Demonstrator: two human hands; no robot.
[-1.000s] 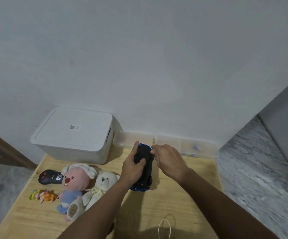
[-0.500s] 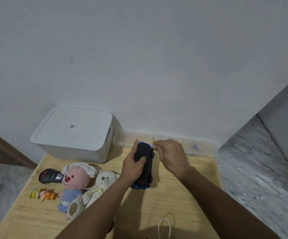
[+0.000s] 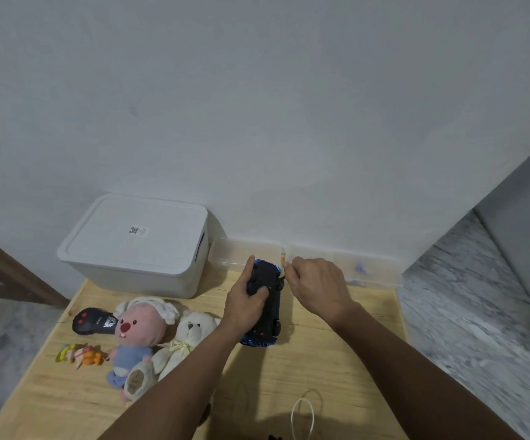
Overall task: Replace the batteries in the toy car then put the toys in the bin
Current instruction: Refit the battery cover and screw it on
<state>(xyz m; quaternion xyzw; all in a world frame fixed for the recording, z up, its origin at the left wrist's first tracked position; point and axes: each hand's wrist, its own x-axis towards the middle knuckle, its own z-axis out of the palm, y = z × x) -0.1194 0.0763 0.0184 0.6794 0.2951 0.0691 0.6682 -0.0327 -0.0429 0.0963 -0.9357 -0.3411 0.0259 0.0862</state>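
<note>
The left hand [image 3: 244, 304] grips the toy car [image 3: 265, 304], fingers curled over its dark underside and thumb along the far left edge, holding it belly-up on the wooden surface [image 3: 336, 369]. The right hand [image 3: 317, 287] sits just beside the car's far right corner with its fingers curled inward near the wheel; it seems to pinch something small and dark there, perhaps a tool or a cover tab, but the view is too coarse to be sure.

The step in hand looks like the opening of the battery compartment, so the task is at an early stage. The next move calls for a steady hold on the car by the left hand while the right frees the cover, and then a reach to the clear plastic tray [image 3: 346, 265] against the wall behind the car, where small items lie, possibly the fresh batteries.

To the left stands the white bin [image 3: 137, 246], its lid on; this must come off before any toy goes in. In front of the bin lie the black remote control [image 3: 94, 320], the pink plush doll [image 3: 137, 335], the white teddy bear [image 3: 184, 341] and a small colourful figure [image 3: 78, 357], all untouched. A white cord loop [image 3: 303, 414] lies at the near edge.
</note>
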